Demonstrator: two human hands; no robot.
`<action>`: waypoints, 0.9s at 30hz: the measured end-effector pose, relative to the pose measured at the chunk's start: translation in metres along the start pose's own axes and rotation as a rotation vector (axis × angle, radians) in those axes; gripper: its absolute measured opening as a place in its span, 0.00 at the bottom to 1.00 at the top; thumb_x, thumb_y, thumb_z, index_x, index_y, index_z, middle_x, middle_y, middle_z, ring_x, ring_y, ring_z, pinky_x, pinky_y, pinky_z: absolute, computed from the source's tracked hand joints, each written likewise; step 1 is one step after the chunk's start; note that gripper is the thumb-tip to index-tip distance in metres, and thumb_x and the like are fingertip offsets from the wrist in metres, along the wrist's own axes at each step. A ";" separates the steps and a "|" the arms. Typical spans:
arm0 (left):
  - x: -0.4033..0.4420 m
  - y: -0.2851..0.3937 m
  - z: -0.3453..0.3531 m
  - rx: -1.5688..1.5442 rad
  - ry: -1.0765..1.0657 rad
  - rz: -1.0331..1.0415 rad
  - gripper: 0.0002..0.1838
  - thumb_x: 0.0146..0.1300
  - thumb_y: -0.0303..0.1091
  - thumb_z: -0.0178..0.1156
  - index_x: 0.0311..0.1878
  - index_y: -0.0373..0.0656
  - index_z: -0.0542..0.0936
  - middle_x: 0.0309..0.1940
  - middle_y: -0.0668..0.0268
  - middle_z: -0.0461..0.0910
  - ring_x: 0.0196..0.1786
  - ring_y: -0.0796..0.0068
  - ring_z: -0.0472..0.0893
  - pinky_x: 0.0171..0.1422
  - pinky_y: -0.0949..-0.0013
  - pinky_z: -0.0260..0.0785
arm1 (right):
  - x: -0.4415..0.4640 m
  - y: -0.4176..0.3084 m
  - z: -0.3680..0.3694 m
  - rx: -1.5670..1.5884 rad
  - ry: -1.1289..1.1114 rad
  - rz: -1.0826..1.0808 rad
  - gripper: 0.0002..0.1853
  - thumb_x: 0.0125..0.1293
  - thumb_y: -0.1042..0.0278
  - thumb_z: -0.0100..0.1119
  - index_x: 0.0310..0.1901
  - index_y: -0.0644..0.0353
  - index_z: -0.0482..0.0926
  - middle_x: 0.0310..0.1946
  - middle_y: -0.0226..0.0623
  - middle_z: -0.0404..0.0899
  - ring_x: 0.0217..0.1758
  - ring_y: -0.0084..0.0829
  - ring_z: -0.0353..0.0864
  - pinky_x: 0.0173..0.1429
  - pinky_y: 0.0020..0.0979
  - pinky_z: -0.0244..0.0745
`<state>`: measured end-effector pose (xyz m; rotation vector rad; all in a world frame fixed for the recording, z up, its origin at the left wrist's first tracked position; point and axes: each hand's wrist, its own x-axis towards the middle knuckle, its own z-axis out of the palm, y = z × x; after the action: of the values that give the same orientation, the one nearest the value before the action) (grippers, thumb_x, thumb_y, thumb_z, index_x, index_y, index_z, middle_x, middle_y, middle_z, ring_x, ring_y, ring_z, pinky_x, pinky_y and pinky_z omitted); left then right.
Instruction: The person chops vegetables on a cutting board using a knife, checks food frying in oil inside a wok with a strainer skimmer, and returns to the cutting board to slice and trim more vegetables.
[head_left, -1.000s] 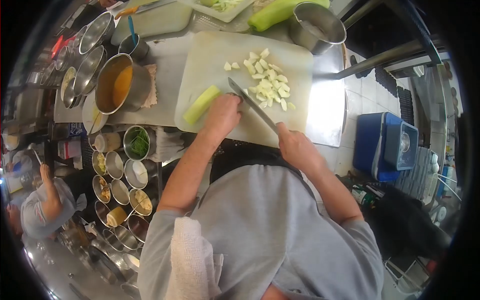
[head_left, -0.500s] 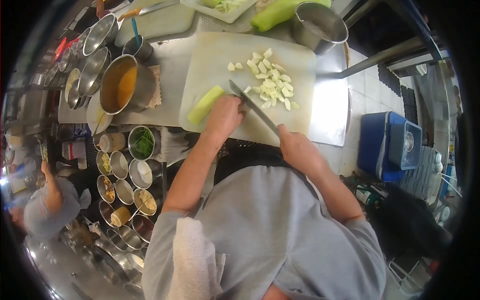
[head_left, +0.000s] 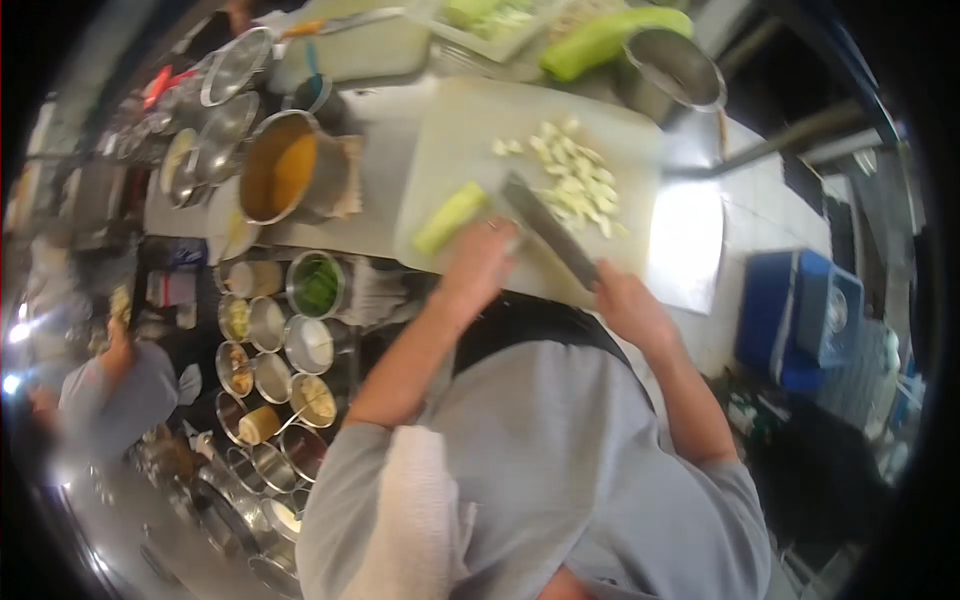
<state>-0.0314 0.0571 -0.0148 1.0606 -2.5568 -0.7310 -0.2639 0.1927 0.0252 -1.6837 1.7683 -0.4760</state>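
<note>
Your right hand (head_left: 630, 302) is closed around the handle of a knife (head_left: 548, 230), its fingers wrapped and pressed together. The broad grey blade slants across a pale cutting board (head_left: 430, 150), its tip pointing away from you and toward your left. Your left hand (head_left: 482, 258) is at the near side of the board, left of the blade, its fingers bent inward; they are blurred, and you cannot tell whether they pinch anything. Just beyond that hand, on the left part of the board, lies a thick, light green vegetable length (head_left: 450, 218), set at a slant; whether your fingers touch it cannot be told. On the other side of the blade, pale chopped pieces (head_left: 580, 180) are heaped loosely, with a few apart from the rest. Past the far edge of the board are a long green vegetable (head_left: 612, 42), a metal pot (head_left: 641, 92) at the right, and a white tray (head_left: 500, 48) holding cut green bits. To your left, on the metal counter (head_left: 383, 150), stands a pot of orange liquid (head_left: 328, 178); nearer you are rows of small metal containers with food. A blue cooler (head_left: 765, 325) is on the floor to your right, and another person (head_left: 125, 395), in grey, is far to your left.
</note>
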 end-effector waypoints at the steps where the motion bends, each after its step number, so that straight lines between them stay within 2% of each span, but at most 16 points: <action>1: -0.006 0.003 0.003 0.007 0.028 -0.045 0.23 0.49 0.23 0.69 0.52 0.39 0.80 0.50 0.56 0.81 0.53 0.51 0.79 0.62 0.54 0.72 | -0.001 0.009 -0.001 -0.015 0.052 0.005 0.12 0.70 0.72 0.52 0.52 0.68 0.69 0.27 0.63 0.78 0.36 0.65 0.78 0.41 0.59 0.69; 2: -0.007 0.001 0.006 -0.004 0.042 -0.049 0.22 0.50 0.22 0.68 0.52 0.38 0.80 0.49 0.55 0.81 0.53 0.50 0.79 0.61 0.53 0.72 | -0.005 0.017 -0.001 -0.028 0.101 0.013 0.14 0.69 0.73 0.52 0.54 0.67 0.70 0.27 0.62 0.79 0.35 0.65 0.79 0.40 0.60 0.70; 3: -0.007 0.006 0.004 -0.042 0.125 -0.004 0.18 0.51 0.18 0.57 0.48 0.36 0.79 0.47 0.49 0.79 0.52 0.48 0.78 0.59 0.51 0.71 | -0.007 0.019 -0.008 -0.007 0.072 0.054 0.14 0.69 0.73 0.53 0.54 0.66 0.70 0.28 0.63 0.79 0.35 0.65 0.79 0.40 0.60 0.69; 6: 0.021 0.006 0.014 -0.096 0.163 0.053 0.14 0.51 0.19 0.58 0.43 0.36 0.81 0.42 0.49 0.81 0.50 0.48 0.79 0.58 0.52 0.72 | -0.002 0.015 -0.015 -0.002 0.052 0.078 0.14 0.68 0.74 0.53 0.54 0.66 0.70 0.28 0.64 0.79 0.35 0.65 0.79 0.40 0.61 0.69; 9: 0.048 0.020 0.003 0.017 -0.092 -0.055 0.16 0.51 0.26 0.68 0.44 0.37 0.83 0.44 0.52 0.83 0.51 0.49 0.81 0.58 0.53 0.74 | -0.006 0.014 -0.010 -0.033 0.066 0.053 0.13 0.68 0.75 0.51 0.53 0.67 0.69 0.27 0.64 0.78 0.35 0.65 0.79 0.40 0.61 0.69; 14: 0.058 0.015 0.004 0.051 -0.104 -0.027 0.12 0.49 0.27 0.68 0.39 0.35 0.84 0.38 0.48 0.84 0.46 0.46 0.82 0.56 0.51 0.74 | -0.007 -0.007 -0.014 -0.072 -0.006 0.021 0.10 0.68 0.77 0.47 0.50 0.67 0.66 0.26 0.63 0.78 0.34 0.65 0.79 0.41 0.60 0.70; 17: 0.055 0.017 0.006 0.013 -0.050 -0.059 0.07 0.51 0.21 0.60 0.34 0.33 0.83 0.36 0.46 0.83 0.43 0.45 0.83 0.52 0.48 0.75 | -0.019 -0.019 -0.025 -0.070 -0.033 0.048 0.09 0.68 0.77 0.45 0.48 0.66 0.65 0.26 0.63 0.78 0.34 0.65 0.79 0.41 0.61 0.71; 22: 0.055 0.016 0.001 0.004 -0.056 -0.021 0.07 0.50 0.22 0.62 0.33 0.32 0.83 0.34 0.45 0.83 0.41 0.44 0.82 0.49 0.49 0.76 | -0.002 -0.012 -0.010 -0.085 -0.120 0.127 0.08 0.68 0.76 0.46 0.48 0.65 0.64 0.26 0.62 0.78 0.34 0.65 0.79 0.43 0.61 0.72; 27: 0.055 0.017 0.000 0.020 -0.092 -0.078 0.06 0.49 0.22 0.63 0.32 0.32 0.82 0.34 0.45 0.83 0.42 0.44 0.82 0.51 0.49 0.75 | -0.012 -0.013 -0.010 -0.037 -0.043 0.076 0.07 0.70 0.75 0.47 0.47 0.65 0.64 0.24 0.62 0.77 0.33 0.65 0.78 0.39 0.61 0.67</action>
<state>-0.0795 0.0276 -0.0018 1.1640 -2.6179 -0.7932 -0.2615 0.2013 0.0432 -1.6328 1.8129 -0.3727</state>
